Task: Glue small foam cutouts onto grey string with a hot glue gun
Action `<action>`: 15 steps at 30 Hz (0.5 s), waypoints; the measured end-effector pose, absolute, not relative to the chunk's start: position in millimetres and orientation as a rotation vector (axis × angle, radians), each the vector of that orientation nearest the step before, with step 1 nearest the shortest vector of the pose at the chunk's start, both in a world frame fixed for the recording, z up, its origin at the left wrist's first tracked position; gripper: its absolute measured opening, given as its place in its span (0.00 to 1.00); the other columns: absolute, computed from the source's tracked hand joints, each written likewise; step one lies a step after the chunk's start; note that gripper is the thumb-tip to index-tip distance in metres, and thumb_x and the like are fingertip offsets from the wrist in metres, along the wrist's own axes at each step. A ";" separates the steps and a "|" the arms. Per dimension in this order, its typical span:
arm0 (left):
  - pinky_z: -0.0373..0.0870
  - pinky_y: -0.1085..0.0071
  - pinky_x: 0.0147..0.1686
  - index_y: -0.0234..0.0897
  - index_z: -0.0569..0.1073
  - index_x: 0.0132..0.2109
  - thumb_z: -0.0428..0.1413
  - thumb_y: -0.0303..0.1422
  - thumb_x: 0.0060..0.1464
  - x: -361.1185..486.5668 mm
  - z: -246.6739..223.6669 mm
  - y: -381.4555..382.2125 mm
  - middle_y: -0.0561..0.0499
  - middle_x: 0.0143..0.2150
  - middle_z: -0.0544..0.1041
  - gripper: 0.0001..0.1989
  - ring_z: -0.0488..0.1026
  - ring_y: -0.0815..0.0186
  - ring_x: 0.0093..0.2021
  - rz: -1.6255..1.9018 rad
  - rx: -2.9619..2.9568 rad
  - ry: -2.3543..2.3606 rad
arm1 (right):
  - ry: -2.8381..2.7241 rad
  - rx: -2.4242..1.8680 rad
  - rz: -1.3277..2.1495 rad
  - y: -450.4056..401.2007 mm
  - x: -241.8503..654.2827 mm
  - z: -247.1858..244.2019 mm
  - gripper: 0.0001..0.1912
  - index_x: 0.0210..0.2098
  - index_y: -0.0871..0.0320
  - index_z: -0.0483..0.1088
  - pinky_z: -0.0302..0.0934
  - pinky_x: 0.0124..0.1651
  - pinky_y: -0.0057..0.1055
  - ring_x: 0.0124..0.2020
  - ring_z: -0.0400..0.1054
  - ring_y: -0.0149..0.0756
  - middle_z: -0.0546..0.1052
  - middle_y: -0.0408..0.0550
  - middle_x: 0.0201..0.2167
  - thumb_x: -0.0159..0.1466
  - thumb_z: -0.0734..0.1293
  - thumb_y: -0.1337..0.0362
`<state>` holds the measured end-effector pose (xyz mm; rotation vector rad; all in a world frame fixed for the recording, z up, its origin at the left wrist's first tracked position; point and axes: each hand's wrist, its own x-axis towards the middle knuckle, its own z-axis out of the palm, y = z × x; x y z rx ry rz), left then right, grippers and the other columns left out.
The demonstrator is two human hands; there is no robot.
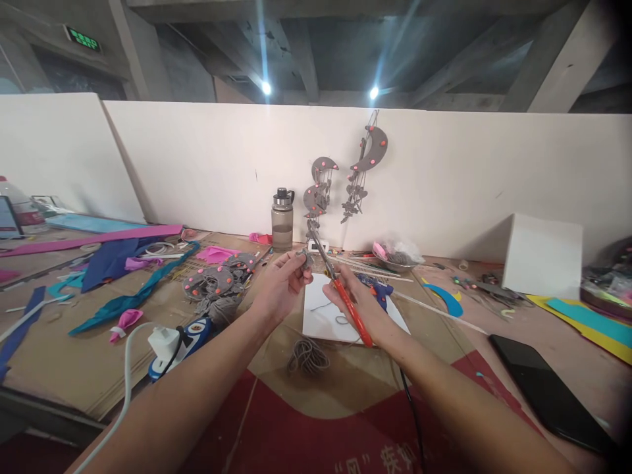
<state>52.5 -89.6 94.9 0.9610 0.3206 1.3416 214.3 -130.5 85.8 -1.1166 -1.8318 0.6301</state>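
Between the thumb and fingers of my left hand [281, 283] is a small grey piece [307, 258], partly hidden by the fingertips. My right hand [358, 299] is wrapped round red-handled scissors [349, 308], seen nearly edge-on. Their metal blades point up and left, close to the grey piece; I cannot tell whether they touch it. Below both hands lies a white board [316, 322] with a loop of grey cord on it. A coiled bundle of grey cord [309, 357] rests on the cardboard nearer to me. A blue glue gun [381, 291] lies behind my right hand.
Grey moon-shaped hangings [372, 150] with pink dots hang on the white partition [207, 164]. A water bottle [282, 220] stands before it. Left are more grey pieces [212, 280], coloured cloth strips and a power strip [190, 339]. A black phone [548, 392] lies right.
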 end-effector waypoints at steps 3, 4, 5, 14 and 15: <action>0.61 0.77 0.25 0.34 0.67 0.29 0.61 0.31 0.48 49.0 96.7 -87.9 0.55 0.23 0.68 0.09 0.66 0.74 0.25 1.360 0.962 0.313 | -1.870 -1.114 0.655 -132.1 214.6 85.5 0.17 0.47 0.53 0.59 0.54 0.34 0.33 0.27 0.56 0.32 0.62 0.38 0.25 0.62 0.62 0.53; 0.61 0.77 0.25 0.34 0.67 0.28 0.61 0.30 0.48 48.0 97.5 -87.5 0.55 0.24 0.68 0.09 0.66 0.74 0.25 1.369 0.962 0.320 | -1.878 -1.114 0.685 -132.9 214.6 86.3 0.15 0.46 0.52 0.60 0.54 0.33 0.32 0.26 0.55 0.31 0.62 0.38 0.24 0.62 0.62 0.54; 0.60 0.78 0.24 0.34 0.66 0.28 0.61 0.30 0.48 47.1 98.2 -87.3 0.55 0.24 0.68 0.10 0.66 0.75 0.25 1.380 0.963 0.332 | -1.881 -1.115 0.732 -133.9 214.3 87.7 0.14 0.45 0.52 0.60 0.53 0.33 0.32 0.26 0.55 0.31 0.61 0.38 0.24 0.62 0.62 0.54; 0.59 0.78 0.22 0.34 0.64 0.27 0.63 0.32 0.45 44.2 96.4 -84.1 0.55 0.22 0.68 0.13 0.65 0.75 0.23 1.401 0.973 0.471 | -1.858 -1.070 1.084 -140.0 210.3 95.2 0.12 0.41 0.53 0.60 0.50 0.27 0.28 0.23 0.53 0.28 0.59 0.37 0.23 0.63 0.61 0.53; 0.59 0.78 0.22 0.34 0.65 0.27 0.63 0.32 0.46 44.1 96.1 -83.9 0.55 0.22 0.68 0.13 0.66 0.75 0.23 1.404 0.981 0.475 | -1.847 -1.066 1.097 -139.7 210.3 93.4 0.12 0.40 0.53 0.60 0.49 0.27 0.27 0.22 0.53 0.28 0.58 0.37 0.23 0.63 0.61 0.53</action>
